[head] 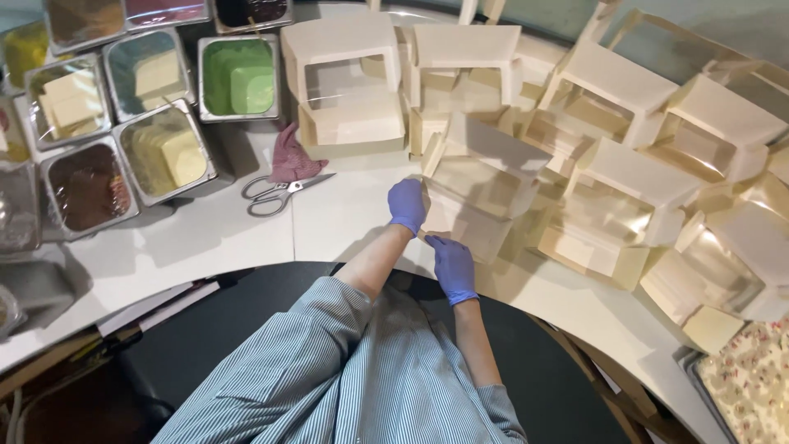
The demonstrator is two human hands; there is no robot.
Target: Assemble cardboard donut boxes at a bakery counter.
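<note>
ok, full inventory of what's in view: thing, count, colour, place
windowed cardboard boxes: many, exact count unclear, pale cream, crowded over the table's centre and right
box in hand: one, cream, front centre, both hands on it
metal containers: several, steel, top left, holding green, yellow, cream and brown contents
scissors: one, grey handles, left of the hands
cloth: one, dull pink, bunched behind the scissors
table: one, white, curved edge
patterned tray: one, cream with red specks, bottom right
striped shirt: blue and white
left hand: purple glove, on the box's left edge
right hand: purple glove, at the box's near corner
</note>
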